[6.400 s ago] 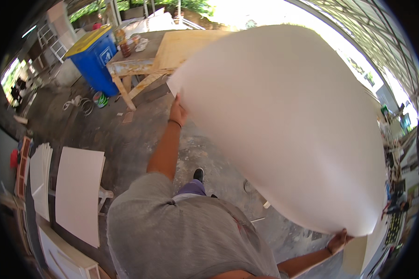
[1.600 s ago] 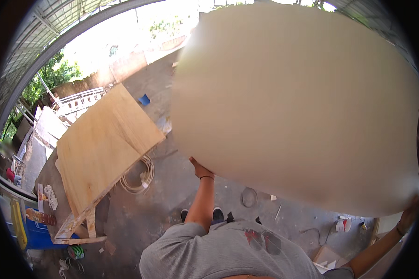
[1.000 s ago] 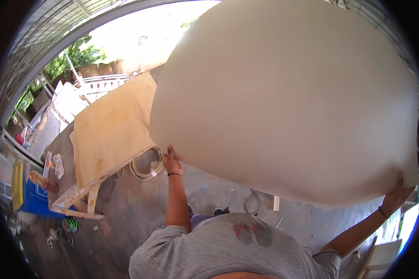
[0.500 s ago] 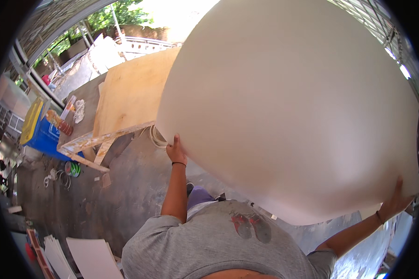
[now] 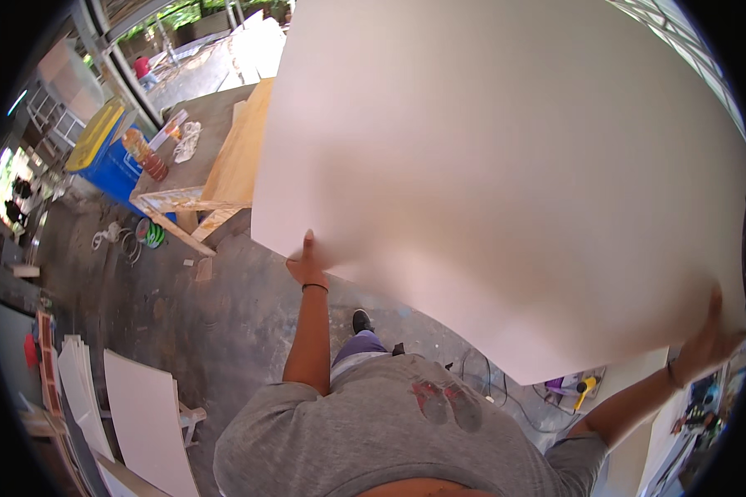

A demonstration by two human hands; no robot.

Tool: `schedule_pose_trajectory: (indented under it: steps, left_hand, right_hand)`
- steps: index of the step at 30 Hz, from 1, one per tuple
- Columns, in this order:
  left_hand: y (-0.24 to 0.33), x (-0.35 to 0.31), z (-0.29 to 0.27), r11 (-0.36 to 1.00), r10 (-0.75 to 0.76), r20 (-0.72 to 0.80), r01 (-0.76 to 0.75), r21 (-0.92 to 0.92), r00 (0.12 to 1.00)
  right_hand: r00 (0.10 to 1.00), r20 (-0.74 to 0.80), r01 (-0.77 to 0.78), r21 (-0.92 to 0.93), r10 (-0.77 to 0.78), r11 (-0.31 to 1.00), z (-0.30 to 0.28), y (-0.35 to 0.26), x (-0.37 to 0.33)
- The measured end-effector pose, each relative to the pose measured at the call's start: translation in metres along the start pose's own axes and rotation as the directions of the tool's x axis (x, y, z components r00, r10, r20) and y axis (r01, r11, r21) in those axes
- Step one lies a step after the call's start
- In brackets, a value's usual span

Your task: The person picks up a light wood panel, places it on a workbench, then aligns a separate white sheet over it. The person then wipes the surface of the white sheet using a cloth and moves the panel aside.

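Since half a second ago, the large white sheet [image 5: 489,166] has shifted in view, its lower left corner now showing as a clear point. It is held up before the person, and both hands grip its near edge: the left hand [image 5: 308,263] just in from that corner, thumb against the face, and the right hand [image 5: 709,341] toward the opposite end, thumb likewise on the face. The other fingers run behind the sheet and are mostly hidden; the right hand's hold looks firm, though blur there makes its exact contact hard to judge.

Below the sheet spreads a stained grey floor [image 5: 240,306]. Left of the sheet stands a worn workbench [image 5: 211,116], partly covered by it, and farther left a blue bin [image 5: 112,161] with a yellow lid. White panels [image 5: 145,414] lean to the sheet's lower left. Smaller still are a reddish bottle [image 5: 145,156] on the bench, left of the sheet, and a yellow tool [image 5: 585,388] beneath its lower edge.
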State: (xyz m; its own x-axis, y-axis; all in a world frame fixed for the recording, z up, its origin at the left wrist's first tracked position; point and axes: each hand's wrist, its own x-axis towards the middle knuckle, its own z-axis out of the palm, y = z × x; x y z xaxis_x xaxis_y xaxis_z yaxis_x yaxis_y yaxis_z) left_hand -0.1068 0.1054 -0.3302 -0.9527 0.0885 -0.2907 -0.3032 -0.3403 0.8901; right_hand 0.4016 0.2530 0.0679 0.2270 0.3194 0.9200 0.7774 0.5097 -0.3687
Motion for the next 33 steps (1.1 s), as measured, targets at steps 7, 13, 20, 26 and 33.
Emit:
schedule_pose_trajectory:
  steps: [7,13,20,26,33]
  left_hand:
    - [0.010,0.030,-0.037,0.998,0.019,-0.163,-0.029,-0.060,0.986]
    - [0.032,0.053,-0.049,0.993,0.063,-0.207,-0.082,-0.082,0.976]
    - [0.029,0.085,-0.039,0.973,0.189,-0.344,-0.129,0.190,0.920]
    - [0.041,0.128,-0.003,0.949,0.230,-0.334,-0.135,0.284,0.914]
    - [0.081,0.185,0.027,0.971,0.144,-0.488,-0.028,0.238,0.861]
  right_hand:
    - [0.966,0.193,0.185,-0.050,-0.172,0.981,0.127,-0.019,0.029]
    - [0.796,0.339,0.531,0.005,-0.501,0.847,0.275,-0.016,0.064]
    - [0.810,0.516,0.191,0.218,-0.279,0.957,0.416,-0.076,0.019]
    - [0.711,0.633,0.096,0.344,-0.306,0.934,0.534,-0.091,0.007]
    - [0.674,0.574,0.213,0.452,-0.465,0.866,0.659,-0.098,0.024]
